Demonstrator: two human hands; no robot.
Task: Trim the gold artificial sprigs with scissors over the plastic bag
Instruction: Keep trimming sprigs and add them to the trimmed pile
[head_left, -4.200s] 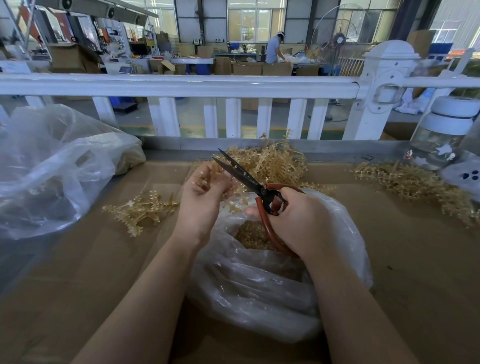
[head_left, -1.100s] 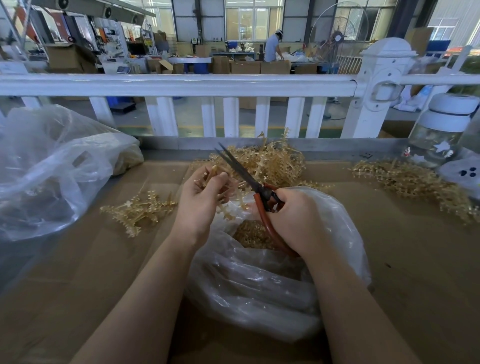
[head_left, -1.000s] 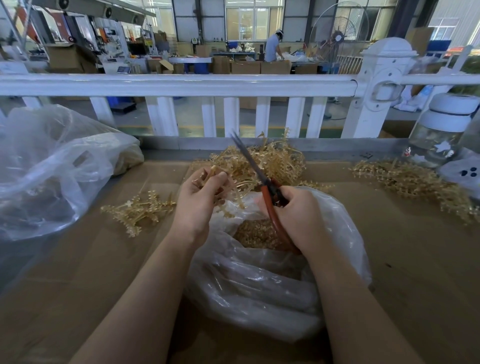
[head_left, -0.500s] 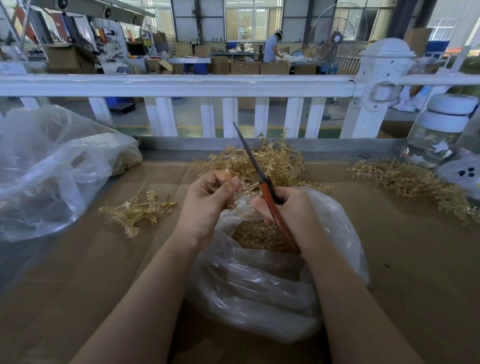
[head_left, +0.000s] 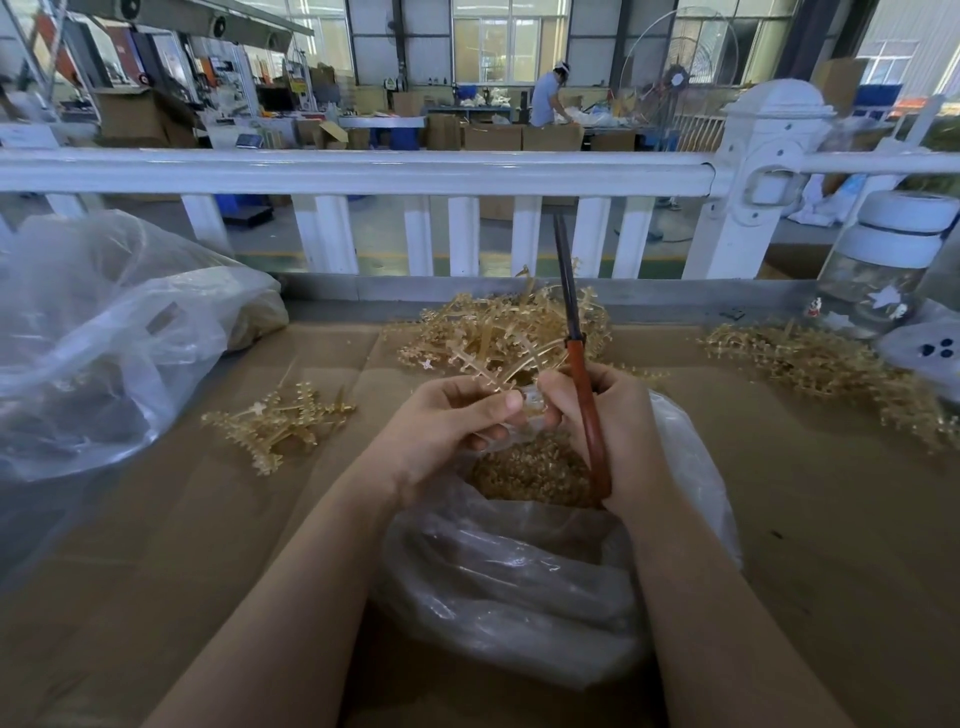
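Both hands meet above the open bag (head_left: 519, 587), which sits on the cardboard-covered table (head_left: 156, 545) with gold trimmings (head_left: 524, 470) heaped inside. The left hand (head_left: 441, 431) has its fingers curled round a gold sprig (head_left: 493, 369), whose branches fan up and away. The right hand (head_left: 618, 431) grips the red handles of the scissors (head_left: 576, 364); the blades stand closed, pointing up towards the white railing (head_left: 363, 171). Behind the hands lies a pile (head_left: 498, 327) of sprigs. A few more (head_left: 275, 421) lie to the left, near a big clear bag (head_left: 104, 332), and another heap (head_left: 831, 374) spreads on the right beside a jar (head_left: 883, 260).
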